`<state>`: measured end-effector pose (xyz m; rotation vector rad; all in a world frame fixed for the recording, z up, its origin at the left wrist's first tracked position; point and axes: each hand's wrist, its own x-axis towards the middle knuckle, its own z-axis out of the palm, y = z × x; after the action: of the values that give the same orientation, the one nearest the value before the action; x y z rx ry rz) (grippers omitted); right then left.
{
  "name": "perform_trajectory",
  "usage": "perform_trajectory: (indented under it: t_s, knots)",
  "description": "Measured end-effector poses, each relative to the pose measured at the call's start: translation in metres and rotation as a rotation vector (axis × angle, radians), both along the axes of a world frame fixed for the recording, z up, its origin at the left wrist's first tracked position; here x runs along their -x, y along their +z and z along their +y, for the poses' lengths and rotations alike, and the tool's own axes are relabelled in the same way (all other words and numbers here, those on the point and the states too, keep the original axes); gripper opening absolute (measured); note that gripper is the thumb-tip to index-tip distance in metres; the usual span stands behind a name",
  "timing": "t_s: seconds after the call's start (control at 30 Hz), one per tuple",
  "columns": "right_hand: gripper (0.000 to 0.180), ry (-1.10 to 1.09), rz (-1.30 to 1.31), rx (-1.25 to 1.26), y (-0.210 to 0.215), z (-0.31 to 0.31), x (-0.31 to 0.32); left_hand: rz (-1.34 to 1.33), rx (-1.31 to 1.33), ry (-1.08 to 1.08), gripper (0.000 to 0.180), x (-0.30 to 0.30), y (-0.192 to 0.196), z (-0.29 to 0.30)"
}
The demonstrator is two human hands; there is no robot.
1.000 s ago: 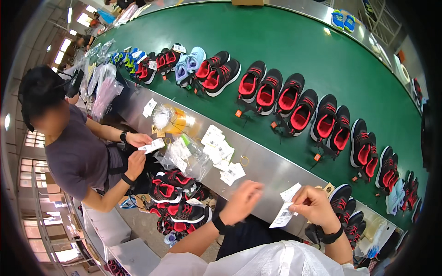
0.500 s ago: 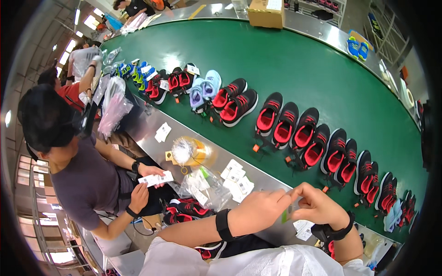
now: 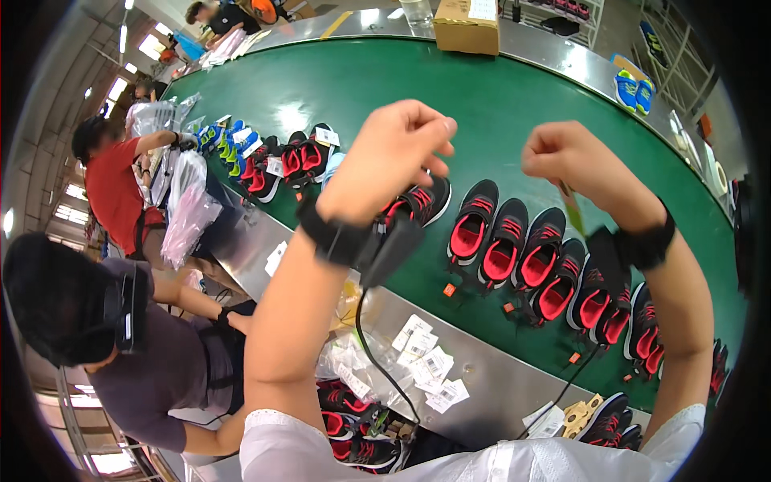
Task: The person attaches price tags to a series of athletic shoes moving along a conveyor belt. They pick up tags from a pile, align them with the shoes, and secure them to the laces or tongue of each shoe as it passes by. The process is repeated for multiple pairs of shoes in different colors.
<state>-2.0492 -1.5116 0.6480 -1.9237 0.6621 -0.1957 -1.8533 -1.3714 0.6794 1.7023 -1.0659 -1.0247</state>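
Both my hands are raised close to the camera, above a green conveyor belt (image 3: 361, 88). My left hand (image 3: 393, 153) has its fingertips pinched together, and I see nothing between them. My right hand (image 3: 570, 161) is closed in a fist; a thin pale strip seems to hang beneath it, but I cannot tell whether the hand holds it. Each wrist wears a black band with a cabled device. Below the hands a row of black and red shoes (image 3: 502, 241) lies on the belt. White paper tags (image 3: 426, 361) are scattered on the metal ledge (image 3: 490, 402).
A person in a grey shirt (image 3: 152, 361) works at my left, and another in red (image 3: 112, 189) stands farther along. Plastic bags (image 3: 189, 213) lie on the ledge. More shoes (image 3: 353, 426) sit below it. A cardboard box (image 3: 466, 24) and blue shoes (image 3: 634, 88) are across the belt.
My hands were low over the ledge, together on a white paper tag. They have risen toward the camera and moved apart. The view has shifted left along the belt.
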Motion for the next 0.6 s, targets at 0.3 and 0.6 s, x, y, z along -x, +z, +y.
perform_trajectory:
  t_s: [0.3, 0.6]
  knots:
    - [0.011, -0.036, 0.154, 0.010, -0.178, 0.009, -0.104, -1.202, -0.233, -0.675, 0.008, -0.087, -0.219, -0.053]
    - [0.016, -0.179, 0.311, -0.143, -0.226, 0.028, -0.157, -1.042, -0.463, -1.046, 0.006, -0.117, -0.234, -0.076]
